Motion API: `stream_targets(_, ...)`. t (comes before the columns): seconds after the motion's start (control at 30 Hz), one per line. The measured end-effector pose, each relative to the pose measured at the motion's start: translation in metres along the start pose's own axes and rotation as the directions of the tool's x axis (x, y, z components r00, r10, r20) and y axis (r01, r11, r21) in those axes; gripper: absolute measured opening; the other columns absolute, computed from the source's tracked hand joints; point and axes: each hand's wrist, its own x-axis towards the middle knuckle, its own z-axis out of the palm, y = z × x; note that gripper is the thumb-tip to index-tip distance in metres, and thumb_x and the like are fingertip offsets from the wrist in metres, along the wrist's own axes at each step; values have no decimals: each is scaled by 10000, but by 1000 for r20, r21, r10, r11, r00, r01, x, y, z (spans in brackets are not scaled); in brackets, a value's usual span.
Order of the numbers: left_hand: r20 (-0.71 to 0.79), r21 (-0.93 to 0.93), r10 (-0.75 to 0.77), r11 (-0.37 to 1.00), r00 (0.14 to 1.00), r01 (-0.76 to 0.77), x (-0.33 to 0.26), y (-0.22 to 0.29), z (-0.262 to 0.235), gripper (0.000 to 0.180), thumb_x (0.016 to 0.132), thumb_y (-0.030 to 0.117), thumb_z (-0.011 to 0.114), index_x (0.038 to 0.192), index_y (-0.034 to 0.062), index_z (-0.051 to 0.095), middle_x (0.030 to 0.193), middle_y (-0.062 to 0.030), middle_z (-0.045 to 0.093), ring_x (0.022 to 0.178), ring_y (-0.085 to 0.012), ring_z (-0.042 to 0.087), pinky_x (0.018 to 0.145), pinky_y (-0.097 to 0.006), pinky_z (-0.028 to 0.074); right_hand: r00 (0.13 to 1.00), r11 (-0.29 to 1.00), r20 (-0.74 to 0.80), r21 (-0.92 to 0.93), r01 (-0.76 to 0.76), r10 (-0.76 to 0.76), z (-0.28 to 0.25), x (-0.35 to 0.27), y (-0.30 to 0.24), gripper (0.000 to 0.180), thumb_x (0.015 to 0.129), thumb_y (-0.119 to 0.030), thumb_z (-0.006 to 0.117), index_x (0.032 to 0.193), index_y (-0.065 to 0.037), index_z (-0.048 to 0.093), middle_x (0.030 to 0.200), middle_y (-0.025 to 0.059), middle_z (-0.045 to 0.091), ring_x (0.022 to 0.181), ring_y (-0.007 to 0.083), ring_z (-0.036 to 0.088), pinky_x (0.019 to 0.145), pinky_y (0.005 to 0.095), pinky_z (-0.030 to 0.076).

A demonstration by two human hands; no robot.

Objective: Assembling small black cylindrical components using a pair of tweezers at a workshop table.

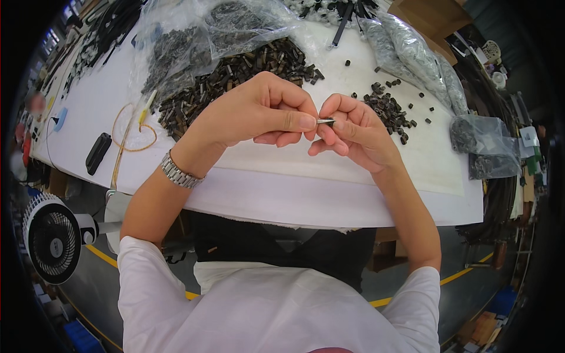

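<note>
My left hand (259,112), with a metal watch on its wrist, is closed in a pinch above the white table. Between its thumb and forefinger sits one end of a small narrow piece (325,121), pale at the left and dark at the right. My right hand (368,135) pinches the dark end with thumb and fingers, so the fingertips of both hands nearly meet. The fingers cover most of the piece, and its exact kind cannot be made out. Behind my left hand lies a large heap of small dark brown pieces (235,73). Beyond my right hand is a smaller heap of short black pieces (388,109).
Clear plastic bags (247,23) lie over the large heap, and more filled bags (412,53) rest at the far right. A yellow-handled tool (144,115), an orange cord loop (134,147) and a black case (98,153) are at left. A fan (56,241) stands below the table's left edge.
</note>
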Motion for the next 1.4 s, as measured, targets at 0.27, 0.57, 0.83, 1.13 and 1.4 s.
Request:
stream_targets(0.27, -134, -139, 50, 988, 990, -68, 4, -9, 6, 257, 1040, 241, 683, 976, -2, 735, 646, 10, 607, 470, -6, 402, 426, -191, 264, 968, 941, -153, -306, 143, -197, 15, 3, -9, 222, 1068, -100, 615, 1237, 36, 661, 967, 117, 736, 820, 163, 716, 886, 402, 621)
stream_targets(0.57, -50, -334, -11, 943, 999, -7, 7, -23, 1, 237, 1048, 219, 663, 964, 9, 733, 652, 14, 612, 477, -7, 412, 439, -193, 280, 857, 440, -179, -896, 61, -484, 47, -2, -3, 120, 1050, -19, 601, 1139, 50, 643, 843, 86, 737, 713, 126, 689, 683, 256, 553)
stream_targets(0.83, -282, 610, 504, 751, 816, -253, 12, -16, 22, 108, 968, 145, 731, 976, 49, 779, 702, -40, 673, 580, -125, 621, 510, -285, 452, 844, 603, -232, -787, 128, -483, 37, -1, -4, 182, 1023, 5, 617, 1200, 40, 636, 891, 93, 761, 803, 139, 744, 805, 261, 584)
stream_targets(1.13, 5, 913, 737, 272, 675, -303, 9, -13, 21, 167, 885, 81, 792, 1040, 26, 758, 787, -102, 706, 632, -245, 672, 556, -310, 504, 777, 374, -87, -906, 199, -623, 32, -3, -3, 238, 958, 62, 644, 1183, 10, 702, 960, 95, 778, 847, 155, 770, 804, 277, 608)
stream_targets(1.4, -189, 654, 485, 711, 854, -259, 9, -17, 19, 99, 959, 74, 726, 1018, 4, 764, 725, -59, 704, 591, -120, 631, 537, -265, 480, 776, 1, 116, -989, 148, -620, 31, -5, -8, 225, 918, 73, 697, 1130, 7, 738, 963, 112, 774, 770, 189, 769, 721, 275, 601)
